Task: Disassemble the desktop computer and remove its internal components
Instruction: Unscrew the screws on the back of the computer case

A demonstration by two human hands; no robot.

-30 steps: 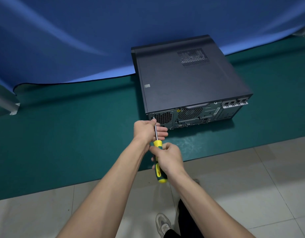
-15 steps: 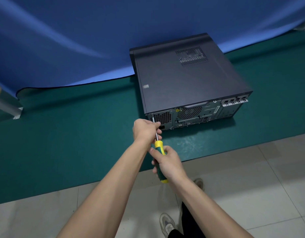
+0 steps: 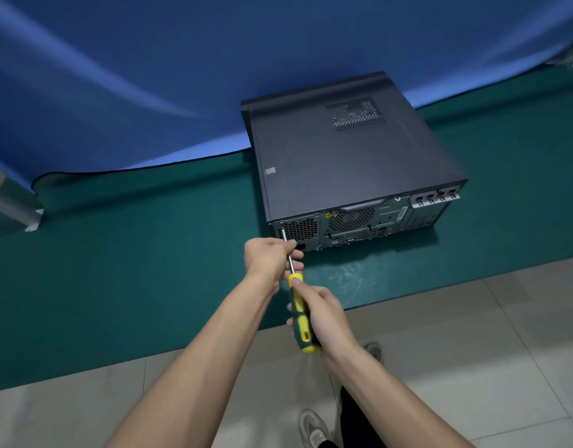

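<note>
Gripping screwdriver [image 3: 299, 313] handle, right hand [image 3: 323, 315], tip at computer [image 3: 349, 156] rear

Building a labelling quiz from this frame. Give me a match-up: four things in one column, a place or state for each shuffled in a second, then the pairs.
Things:
1. left hand
2. right hand
3. screwdriver
4. computer case

Places or states:
A. lies flat on the green mat, cover on
B. grips the yellow and green handle
C. pinches the metal shaft
D. tip at the upper left corner of the rear panel

Pairs: 1-C, 2-B, 3-D, 4-A
</note>
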